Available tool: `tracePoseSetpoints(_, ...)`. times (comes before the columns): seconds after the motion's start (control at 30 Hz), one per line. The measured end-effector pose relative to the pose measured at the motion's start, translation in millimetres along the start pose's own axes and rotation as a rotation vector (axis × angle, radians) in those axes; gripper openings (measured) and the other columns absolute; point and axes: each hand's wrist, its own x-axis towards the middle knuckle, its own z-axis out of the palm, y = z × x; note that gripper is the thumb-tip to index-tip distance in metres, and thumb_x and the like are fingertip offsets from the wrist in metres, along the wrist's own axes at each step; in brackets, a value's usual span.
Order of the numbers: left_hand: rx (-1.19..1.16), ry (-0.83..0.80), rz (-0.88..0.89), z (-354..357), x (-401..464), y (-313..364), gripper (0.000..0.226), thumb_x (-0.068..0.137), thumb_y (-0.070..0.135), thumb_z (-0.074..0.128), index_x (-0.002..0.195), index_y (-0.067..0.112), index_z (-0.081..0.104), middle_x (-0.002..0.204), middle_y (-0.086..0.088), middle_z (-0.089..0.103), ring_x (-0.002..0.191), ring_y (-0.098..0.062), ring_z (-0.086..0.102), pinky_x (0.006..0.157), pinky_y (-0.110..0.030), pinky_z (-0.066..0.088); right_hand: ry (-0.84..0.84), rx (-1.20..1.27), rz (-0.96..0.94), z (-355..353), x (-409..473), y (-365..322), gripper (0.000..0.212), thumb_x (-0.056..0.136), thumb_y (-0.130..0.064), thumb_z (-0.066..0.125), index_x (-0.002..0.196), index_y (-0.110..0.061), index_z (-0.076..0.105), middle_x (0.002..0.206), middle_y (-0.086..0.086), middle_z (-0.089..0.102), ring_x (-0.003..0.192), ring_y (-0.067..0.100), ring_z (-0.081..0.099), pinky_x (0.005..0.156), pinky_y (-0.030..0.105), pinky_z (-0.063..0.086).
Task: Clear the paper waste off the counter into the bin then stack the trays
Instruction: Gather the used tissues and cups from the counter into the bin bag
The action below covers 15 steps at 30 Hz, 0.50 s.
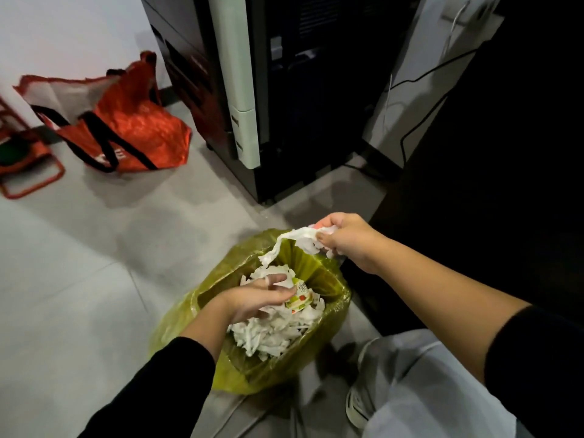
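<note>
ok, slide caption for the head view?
Left hand presses paper into the yellow-lined bin; right hand holds another wad above.
</note>
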Motion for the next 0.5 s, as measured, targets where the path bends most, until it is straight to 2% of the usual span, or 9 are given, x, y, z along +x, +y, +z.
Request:
tracePoseSetpoints(0.07,-0.284,-0.14,0.121,14,6,3,0.111,0.048,0.063,0.08,0.14,0.025,0.03,0.138,0.002,0.05,0.129,-0.017,0.044,0.105,-0.044,0.038,-0.052,0.111,0.072,7,4,8,0.016,0.089,-0.003,0.058,0.081,-0.017,0.06,0.079,0.008,0.062,0.058,0.013,0.053,0.049,0.021,0.042)
tracePoseSetpoints(0.1,-0.415,-0.176,0.187,22,8,7,0.11,0.048,0.066,0.079,0.138,0.023,0.033,0.136,0.0,0.053,0.128,-0.018,0.046,0.103,-0.045,0.038,-0.087,0.171,0.115,12,5,11,0.016,0.09,-0.001,0.056,0.083,-0.015,0.06,0.077,0.008,0.061,0.057,0.012,0.053,0.048,0.02,0.042)
tracePoseSetpoints(0.17,-0.619,-0.154,0.293,36,13,17,0.09,0.061,0.067,0.068,0.134,0.019,0.045,0.129,-0.004,0.058,0.119,-0.019,0.053,0.099,-0.042,0.042,-0.17,0.234,0.202,22,7,18,0.016,0.09,0.0,0.055,0.086,-0.015,0.06,0.078,0.007,0.062,0.059,0.012,0.056,0.048,0.02,0.044)
tracePoseSetpoints(0.27,-0.788,0.047,0.331,43,20,28,0.056,0.085,0.047,0.054,0.127,0.01,0.054,0.122,-0.009,0.061,0.103,-0.02,0.059,0.085,-0.033,0.047,-0.255,0.191,0.294,31,7,28,0.014,0.092,-0.007,0.055,0.089,-0.02,0.061,0.087,0.001,0.061,0.073,0.012,0.057,0.055,0.021,0.046)
tracePoseSetpoints(0.37,-0.78,0.238,0.257,37,22,24,0.022,0.094,0.024,0.053,0.105,0.006,0.06,0.096,-0.007,0.066,0.078,-0.016,0.059,0.064,-0.026,0.042,-0.234,0.172,0.338,32,7,36,0.014,0.092,-0.011,0.057,0.098,-0.021,0.064,0.096,0.003,0.059,0.079,0.014,0.056,0.048,0.019,0.049)
tracePoseSetpoints(0.43,-0.803,0.327,0.196,32,22,17,0.016,0.096,0.017,0.05,0.089,0.008,0.059,0.08,-0.004,0.062,0.064,-0.014,0.055,0.052,-0.022,0.039,-0.183,0.182,0.353,32,8,40,0.013,0.092,-0.01,0.056,0.094,-0.022,0.063,0.097,0.007,0.059,0.081,0.017,0.055,0.045,0.019,0.049)
tracePoseSetpoints(0.5,-0.856,0.438,0.148,25,22,12,0.015,0.098,0.014,0.047,0.088,0.007,0.057,0.078,-0.003,0.058,0.061,-0.011,0.049,0.048,-0.018,0.038,-0.112,0.207,0.358,31,9,44,0.015,0.092,-0.008,0.055,0.087,-0.021,0.062,0.101,0.01,0.058,0.083,0.021,0.055,0.044,0.02,0.05)
